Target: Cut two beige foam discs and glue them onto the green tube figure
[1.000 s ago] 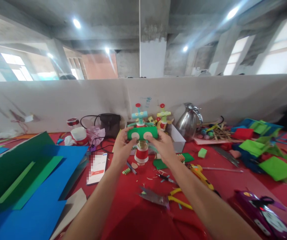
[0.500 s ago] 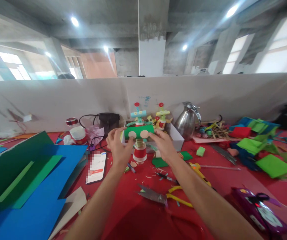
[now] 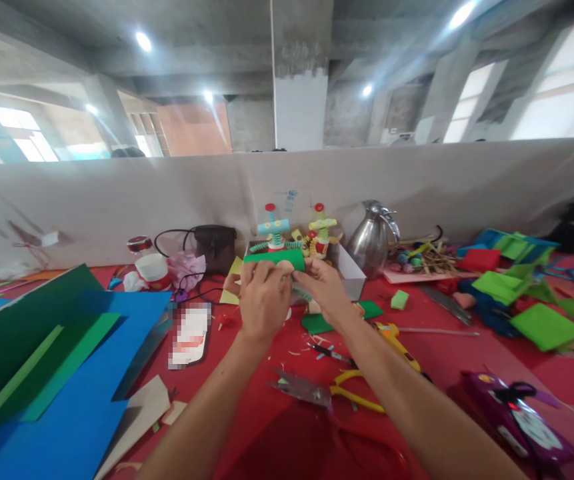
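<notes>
A green paper tube (image 3: pixel 277 256) lies level in front of me, between my hands. My left hand (image 3: pixel 265 300) is curled over its front, fingers bent and touching the pale round disc (image 3: pixel 285 267) on the tube. At the tube's right end, my right hand (image 3: pixel 327 285) pinches it between thumb and fingers. A green folded paper spring (image 3: pixel 301 292) shows between the hands. Whatever stands below the tube is mostly hidden by my left hand. Behind it, a blue-headed paper figure (image 3: pixel 273 225) and a yellow-green-headed one (image 3: pixel 322 224) stand by a white box (image 3: pixel 351 273).
Scissors (image 3: pixel 311 392) with yellow handles, a pen (image 3: pixel 327 352) and a yellow glue gun (image 3: pixel 397 343) lie nearby. A phone (image 3: pixel 190 335) and blue card sheets (image 3: pixel 81 373) are on the left. A steel jug (image 3: pixel 373 240) stands behind; a purple power strip (image 3: pixel 519 417) lies right.
My left hand has moved right, from the tube's left end to its front, covering the left disc and the red cup below. My right hand stays at the right end.
</notes>
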`<state>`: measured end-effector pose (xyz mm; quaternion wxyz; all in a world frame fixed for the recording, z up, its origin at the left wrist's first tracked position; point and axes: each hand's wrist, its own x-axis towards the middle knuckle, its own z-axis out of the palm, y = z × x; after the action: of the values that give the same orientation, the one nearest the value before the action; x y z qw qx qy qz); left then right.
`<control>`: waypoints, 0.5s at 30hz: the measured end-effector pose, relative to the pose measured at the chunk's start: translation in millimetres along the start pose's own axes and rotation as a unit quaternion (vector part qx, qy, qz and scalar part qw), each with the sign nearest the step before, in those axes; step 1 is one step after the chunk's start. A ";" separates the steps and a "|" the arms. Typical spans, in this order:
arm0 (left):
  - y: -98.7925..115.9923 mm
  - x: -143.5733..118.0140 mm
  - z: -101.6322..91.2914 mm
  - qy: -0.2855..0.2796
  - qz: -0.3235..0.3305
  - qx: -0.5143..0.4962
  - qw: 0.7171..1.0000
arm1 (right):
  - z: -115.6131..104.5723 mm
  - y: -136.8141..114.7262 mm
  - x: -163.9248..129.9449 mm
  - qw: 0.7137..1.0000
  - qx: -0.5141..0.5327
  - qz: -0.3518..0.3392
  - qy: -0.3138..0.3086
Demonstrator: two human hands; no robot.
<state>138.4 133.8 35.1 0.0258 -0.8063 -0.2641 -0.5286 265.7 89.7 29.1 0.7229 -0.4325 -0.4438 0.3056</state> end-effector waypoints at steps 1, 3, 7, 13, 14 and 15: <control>1.5 0.4 0.0 -0.004 0.001 -0.002 1.000 | 0.0 0.8 0.2 1.000 0.000 -0.001 0.001; 3.2 0.7 -0.8 -0.013 0.007 -0.011 1.000 | -0.2 2.2 0.9 1.000 0.001 -0.002 0.000; -9.0 -1.9 -7.8 0.043 -0.034 -0.020 0.998 | -2.7 3.0 4.1 1.000 -0.004 -0.001 0.006; -47.0 -8.8 -18.6 0.108 -0.319 -0.298 0.893 | -5.6 4.8 8.7 1.000 -0.015 0.005 0.025; -49.3 -9.2 -18.3 0.083 -0.336 -0.357 0.868 | -4.6 4.6 8.7 1.000 -0.012 0.006 0.027; -50.2 -9.2 -17.6 0.061 -0.340 -0.400 0.849 | -3.1 4.1 8.4 1.000 -0.009 0.008 0.027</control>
<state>98.2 167.6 22.9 -0.4638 -0.5728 -0.2855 -0.6126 271.8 97.4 27.8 0.7281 -0.4506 -0.4237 0.2957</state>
